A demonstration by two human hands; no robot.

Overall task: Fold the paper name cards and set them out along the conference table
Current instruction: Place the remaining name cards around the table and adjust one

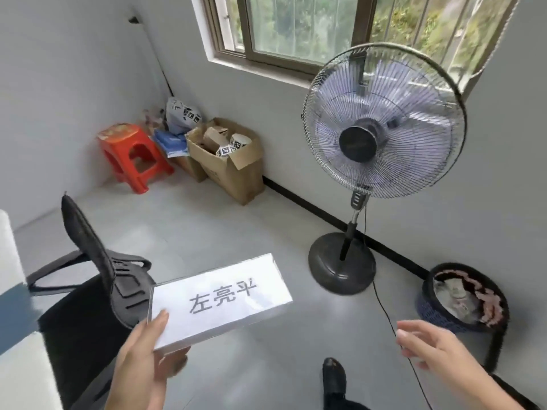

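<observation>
White paper name card [220, 301] pinched at its near-left corner by left hand [142, 359], held over floor | right hand [429, 347] spread, empty | brown cardboard box [228, 164] by wall: crumpled cardboard, marker-printed cups | dark basket [461, 300]: paper scraps, pinkish rim lining

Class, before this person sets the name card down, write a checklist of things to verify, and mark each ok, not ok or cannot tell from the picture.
1. Card gripped: the left hand holds the name card at its near corner. Ok.
2. Printed side visible: black characters face the camera. Ok.
3. Right hand free to help: open, holding nothing. Ok.
4. Card folded to stand: it looks like a sleeve with layered edges. Cannot tell.
5. Placement spot in sight: only a white edge at left. Cannot tell.
6. Path clear: black chair beside the card. Not ok.
</observation>
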